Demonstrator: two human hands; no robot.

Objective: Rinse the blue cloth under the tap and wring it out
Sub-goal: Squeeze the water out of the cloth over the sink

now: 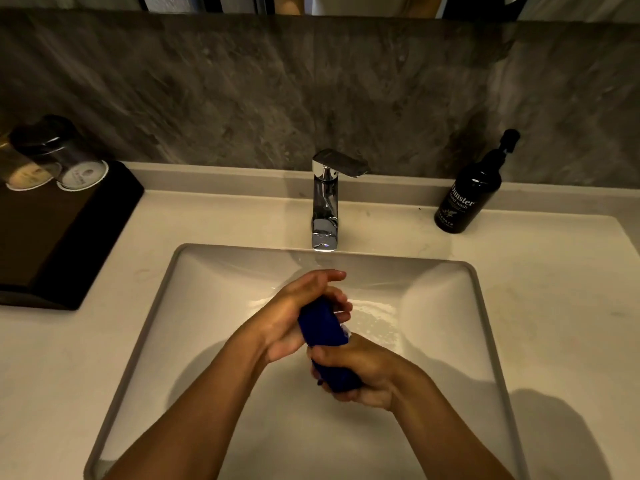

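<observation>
Blue cloth (pixel 323 325), bunched into a tight roll, sits clamped between our two hands over the sink (pixel 446 296). Our left hand (pixel 298 315) wraps its upper end, fingers curled round the far side, and our right hand (pixel 349 372) grips the lower end just below and nearer to us. Only two dark patches of the cloth show; the rest is buried in our palms, so we cannot tell how it is folded. Beyond the left fingertips stands the tap (pixel 327 202); we cannot make out any stream from its spout, though the basin to the right of our hands glistens wet. Far right of the hands stands a black soap bottle (pixel 469 192). Far left lies a dark tray (pixel 69 237) holding two blurred glasses (pixel 59 157), partly cut off by the edge.
</observation>
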